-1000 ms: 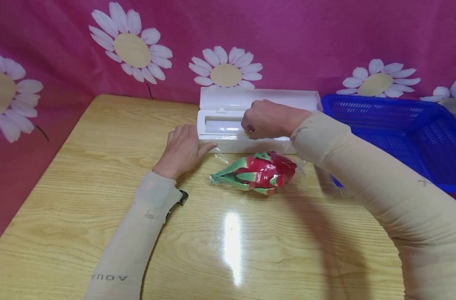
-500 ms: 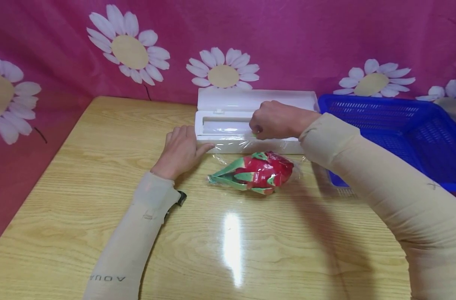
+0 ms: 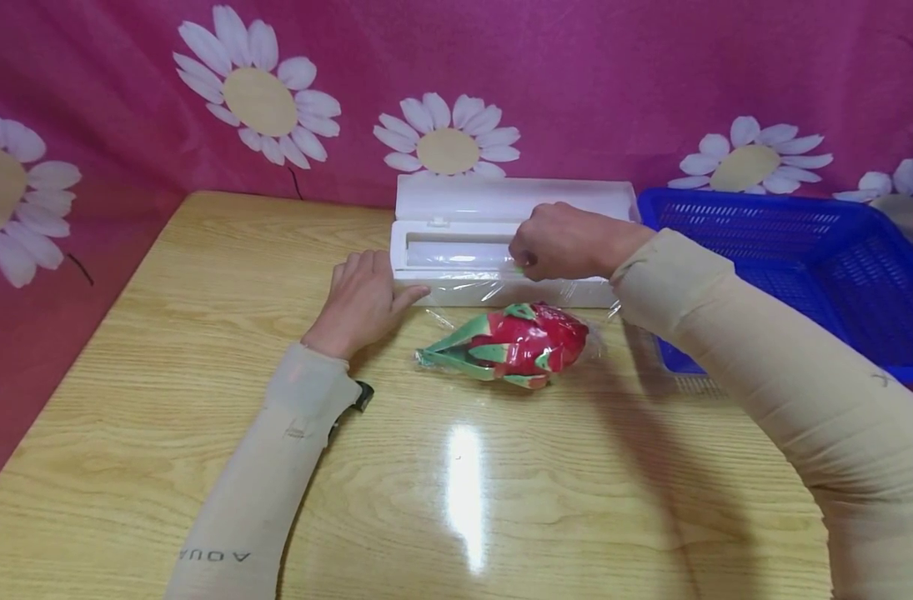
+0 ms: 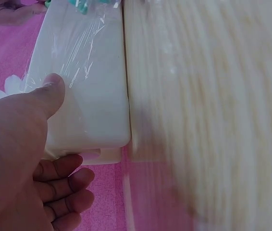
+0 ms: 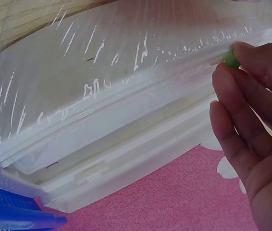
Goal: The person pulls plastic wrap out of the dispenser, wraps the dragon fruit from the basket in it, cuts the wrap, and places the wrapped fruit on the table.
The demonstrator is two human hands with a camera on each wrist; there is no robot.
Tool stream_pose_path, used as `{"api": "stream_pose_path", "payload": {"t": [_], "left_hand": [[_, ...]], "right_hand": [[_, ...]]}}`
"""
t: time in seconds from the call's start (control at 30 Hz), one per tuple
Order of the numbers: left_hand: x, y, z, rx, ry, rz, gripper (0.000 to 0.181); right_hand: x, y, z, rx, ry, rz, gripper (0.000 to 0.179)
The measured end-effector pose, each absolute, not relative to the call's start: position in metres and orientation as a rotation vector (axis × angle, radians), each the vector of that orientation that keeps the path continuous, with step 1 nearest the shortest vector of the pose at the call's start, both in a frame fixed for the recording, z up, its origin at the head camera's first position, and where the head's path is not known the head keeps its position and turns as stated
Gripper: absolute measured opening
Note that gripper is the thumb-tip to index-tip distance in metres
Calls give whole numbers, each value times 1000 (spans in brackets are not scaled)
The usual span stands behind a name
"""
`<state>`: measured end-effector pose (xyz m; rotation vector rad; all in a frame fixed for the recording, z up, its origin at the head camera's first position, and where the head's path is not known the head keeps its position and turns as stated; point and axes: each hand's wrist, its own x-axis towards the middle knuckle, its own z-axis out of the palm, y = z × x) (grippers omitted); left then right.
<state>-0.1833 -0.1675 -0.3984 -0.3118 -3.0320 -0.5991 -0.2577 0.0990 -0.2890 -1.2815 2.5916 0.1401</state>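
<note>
A long white cling film dispenser (image 3: 464,295) lies across the back of the table with its lid (image 3: 441,198) raised, showing the film roll (image 3: 456,254) inside. My left hand (image 3: 362,304) grips its left end, the thumb (image 4: 54,91) on the front wall and the fingers bent at the end face. My right hand (image 3: 572,242) pinches a small green slider knob (image 5: 232,59) between thumb and forefinger at the dispenser's front edge. Clear film (image 5: 97,53) stretches from the dispenser over a red and green dragon fruit (image 3: 539,340), lying in front on its side.
A blue plastic basket (image 3: 801,287) stands at the right, close to the dispenser's right end and under the right forearm. A pink flowered cloth (image 3: 591,92) hangs behind the wooden table (image 3: 351,500).
My right hand has slid to the right along the dispenser's front edge with the green slider knob. My left hand stays on the left end, and the dragon fruit keeps its place.
</note>
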Motion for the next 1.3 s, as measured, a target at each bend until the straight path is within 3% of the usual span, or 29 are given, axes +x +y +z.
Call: {"api": "stream_pose_path", "payload": {"t": [1.03,1.3], "left_hand": [[-182,-167,-397,-306,-3044,-598,70],[-183,-166,-397,-299,-3048,-614,72]], "right_hand": [[-256,124,-291,-1305,2626,169,22],[-255,140,-290,-1258,2655,164,15]]}}
